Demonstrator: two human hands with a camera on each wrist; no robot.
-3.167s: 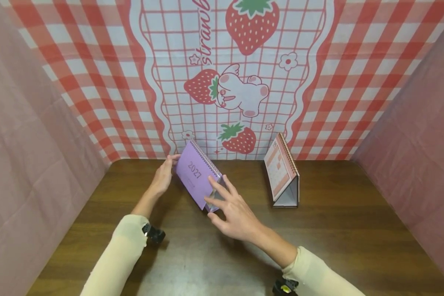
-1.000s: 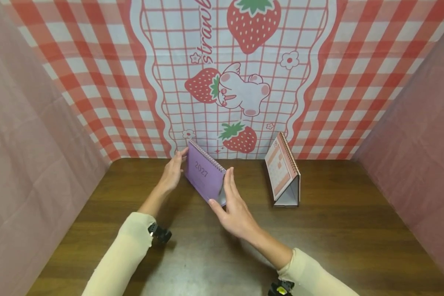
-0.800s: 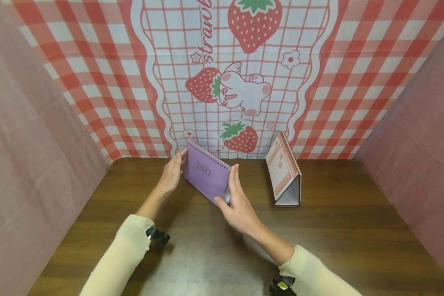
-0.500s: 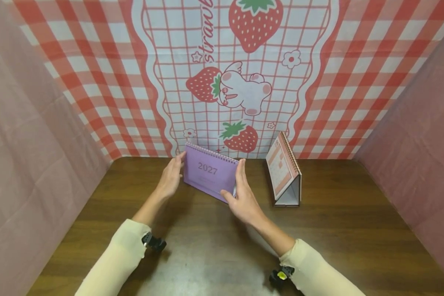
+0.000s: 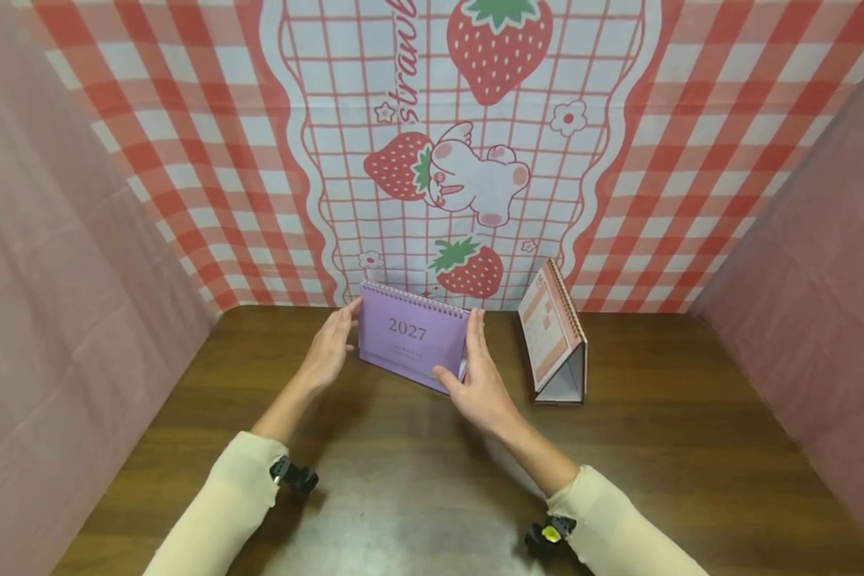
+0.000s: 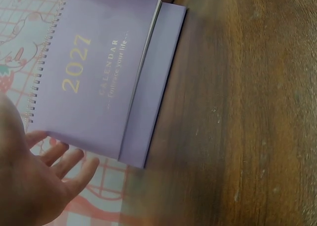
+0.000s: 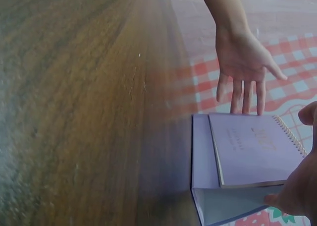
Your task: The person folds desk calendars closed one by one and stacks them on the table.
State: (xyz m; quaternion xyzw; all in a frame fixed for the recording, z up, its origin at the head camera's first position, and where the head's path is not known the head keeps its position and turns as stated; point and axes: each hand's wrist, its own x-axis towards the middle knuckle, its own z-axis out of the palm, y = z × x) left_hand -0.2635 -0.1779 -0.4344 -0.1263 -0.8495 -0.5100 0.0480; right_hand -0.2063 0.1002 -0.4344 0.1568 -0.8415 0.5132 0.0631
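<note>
A purple 2027 desk calendar (image 5: pixel 412 332) stands as a tent on the wooden table near the back wall, its spiral binding along the top. Its cover and lower ledge show in the left wrist view (image 6: pixel 99 77). My left hand (image 5: pixel 326 350) is at the calendar's left side, fingers extended and fingertips right at the edge. At the opposite side is my right hand (image 5: pixel 484 388), its fingers straight along the right edge and its thumb over the lower front corner. The right wrist view shows the calendar's hollow end beside my right hand (image 7: pixel 299 186).
A second desk calendar (image 5: pixel 550 328), pink and white, stands to the right, angled sideways. A red checked cloth with strawberries (image 5: pixel 468 172) hangs behind the table (image 5: pixel 403 480). Pink cloth walls (image 5: pixel 65 280) close both sides.
The purple calendar has turned so that its cover faces more toward me. My right hand has moved right and away from me with its right end; my left hand stays at the left edge.
</note>
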